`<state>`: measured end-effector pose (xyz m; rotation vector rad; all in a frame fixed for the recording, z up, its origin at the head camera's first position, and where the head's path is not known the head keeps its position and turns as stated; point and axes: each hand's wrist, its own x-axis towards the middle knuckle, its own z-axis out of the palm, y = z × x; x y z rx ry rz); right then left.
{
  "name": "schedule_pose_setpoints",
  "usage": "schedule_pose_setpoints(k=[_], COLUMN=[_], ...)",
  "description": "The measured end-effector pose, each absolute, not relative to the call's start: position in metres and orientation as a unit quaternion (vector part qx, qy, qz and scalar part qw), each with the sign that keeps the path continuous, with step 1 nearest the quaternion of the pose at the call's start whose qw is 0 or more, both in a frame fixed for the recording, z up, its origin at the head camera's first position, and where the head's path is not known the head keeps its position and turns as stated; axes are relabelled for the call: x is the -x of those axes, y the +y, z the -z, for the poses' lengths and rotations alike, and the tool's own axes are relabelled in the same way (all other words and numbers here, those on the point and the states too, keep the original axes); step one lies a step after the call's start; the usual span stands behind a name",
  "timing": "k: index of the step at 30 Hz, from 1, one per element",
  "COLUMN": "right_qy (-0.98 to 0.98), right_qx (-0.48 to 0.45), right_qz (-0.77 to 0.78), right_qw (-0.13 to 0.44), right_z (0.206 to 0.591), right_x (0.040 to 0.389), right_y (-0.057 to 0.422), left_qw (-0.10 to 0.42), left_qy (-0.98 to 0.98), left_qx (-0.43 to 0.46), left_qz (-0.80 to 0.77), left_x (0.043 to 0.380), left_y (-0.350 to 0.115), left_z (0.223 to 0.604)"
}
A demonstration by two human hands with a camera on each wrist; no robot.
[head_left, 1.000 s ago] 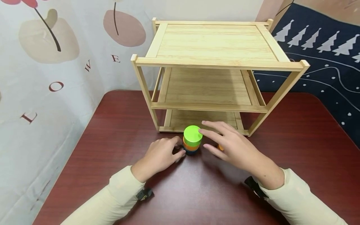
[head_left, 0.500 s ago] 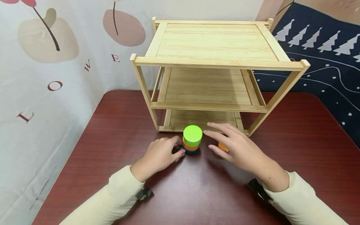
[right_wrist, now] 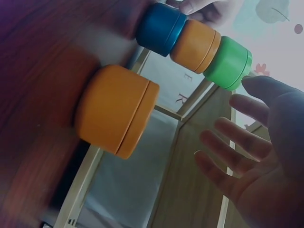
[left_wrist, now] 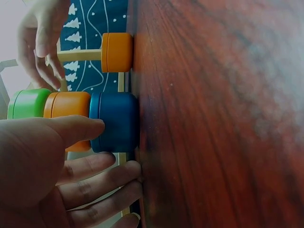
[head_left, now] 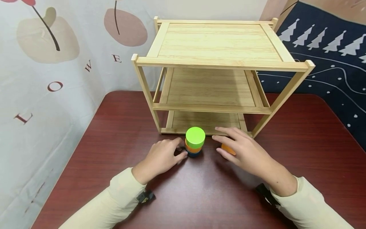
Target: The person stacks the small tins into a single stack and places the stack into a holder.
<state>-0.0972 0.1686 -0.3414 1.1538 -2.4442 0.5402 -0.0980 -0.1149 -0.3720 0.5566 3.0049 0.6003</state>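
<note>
Three round lidded jars stand stacked in front of the shelf: a green jar (head_left: 195, 136) on top, an orange jar (left_wrist: 71, 104) in the middle and a blue jar (left_wrist: 118, 121) at the bottom. My left hand (head_left: 163, 156) rests low at the stack's left side. In the left wrist view its thumb lies along the blue jar, the other fingers loosely extended beside it. My right hand (head_left: 243, 149) hovers to the stack's right, fingers spread and holding nothing. Below it, a second orange jar (right_wrist: 116, 111) sits on the table, partly hidden in the head view.
A three-tier wooden shelf (head_left: 223, 43) stands just behind the jars on the dark red table (head_left: 120, 117). Patterned cloths hang behind it, a white cloth (head_left: 94, 28) on the left and a navy cloth (head_left: 328, 76) with white trees on the right.
My right hand has drawn away from the green jar to the right, uncovering more of the second orange jar. My left hand and the stack have stayed in place.
</note>
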Motion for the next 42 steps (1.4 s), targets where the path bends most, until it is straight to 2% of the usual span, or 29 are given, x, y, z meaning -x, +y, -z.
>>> schedule_pose_setpoints(k=[42], right_qy=[-0.894], right_qx=[-0.394], right_qz=[-0.158], right_qw=[0.146], right_z=[0.353], right_x=[0.106], right_y=[0.179], left_qw=[0.009], left_qy=[0.964], left_qx=[-0.183], left_qz=[-0.194], left_x=[0.100], left_y=[-0.115], left_z=[0.374])
